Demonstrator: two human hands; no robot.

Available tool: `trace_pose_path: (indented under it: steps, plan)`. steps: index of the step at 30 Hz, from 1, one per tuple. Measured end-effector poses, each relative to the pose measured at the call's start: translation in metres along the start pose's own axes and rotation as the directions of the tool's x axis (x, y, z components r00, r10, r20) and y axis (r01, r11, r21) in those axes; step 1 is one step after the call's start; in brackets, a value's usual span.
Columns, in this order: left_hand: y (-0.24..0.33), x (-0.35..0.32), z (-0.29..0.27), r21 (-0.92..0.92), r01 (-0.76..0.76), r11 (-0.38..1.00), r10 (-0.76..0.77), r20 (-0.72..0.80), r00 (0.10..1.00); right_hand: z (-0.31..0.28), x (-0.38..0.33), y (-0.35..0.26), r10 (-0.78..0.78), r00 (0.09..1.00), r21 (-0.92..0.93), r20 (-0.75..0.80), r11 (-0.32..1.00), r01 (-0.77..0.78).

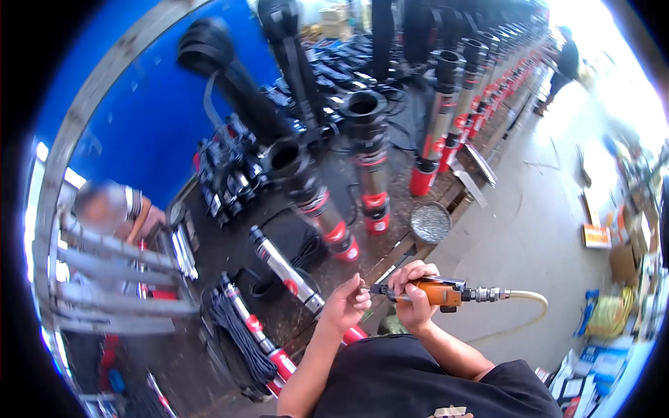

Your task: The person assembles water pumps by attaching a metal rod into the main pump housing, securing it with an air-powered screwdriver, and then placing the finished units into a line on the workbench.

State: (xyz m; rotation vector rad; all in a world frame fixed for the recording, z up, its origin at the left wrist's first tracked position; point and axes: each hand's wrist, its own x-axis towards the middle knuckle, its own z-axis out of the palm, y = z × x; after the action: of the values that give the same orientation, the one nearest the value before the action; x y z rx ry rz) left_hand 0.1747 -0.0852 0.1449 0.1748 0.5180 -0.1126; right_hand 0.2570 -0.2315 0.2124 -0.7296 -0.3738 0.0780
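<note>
Counting what is showing at the workbench, kind by kind.

Showing two bare hands, the left hand (346, 304) and the right hand (414, 292), sharing one orange air tool (437, 292) trailing one pale hose (527, 297). Standing upright nearest: three steel pumps with red bands (371, 164), plus two more lying flat (286, 268) on the bench; a long row stretching behind, too crowded and blurred for counting. Sitting on the bench edge: one round metal bowl (430, 222). Showing two other people: one at the left (111, 209), one far off (564, 63).
</note>
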Motion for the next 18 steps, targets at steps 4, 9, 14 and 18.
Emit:
trace_pose_path:
  steps: [4, 9, 14, 18]
  plan:
    - [-0.008, -0.039, -0.026, -0.139, -0.167, 0.976, 0.166, -0.016, 0.986, 0.021, -0.017, 0.019, 0.128, 0.99, 0.035, 0.054, 0.991, -0.13]
    - [-0.023, -0.067, -0.057, -0.21, -0.317, 0.925, 0.301, -0.109, 0.948, 0.03, -0.037, 0.042, 0.255, 0.952, -0.016, 0.168, 0.967, -0.255]
    - [-0.035, -0.075, -0.082, -0.272, -0.412, 0.87, 0.336, -0.287, 0.897, 0.03, -0.063, 0.073, 0.329, 0.901, -0.122, 0.284, 0.944, -0.306]
    - [-0.031, -0.046, -0.136, -0.278, -0.447, 0.85, 0.316, -0.409, 0.856, 0.016, -0.075, 0.113, 0.312, 0.764, -0.232, 0.565, 0.949, -0.216]
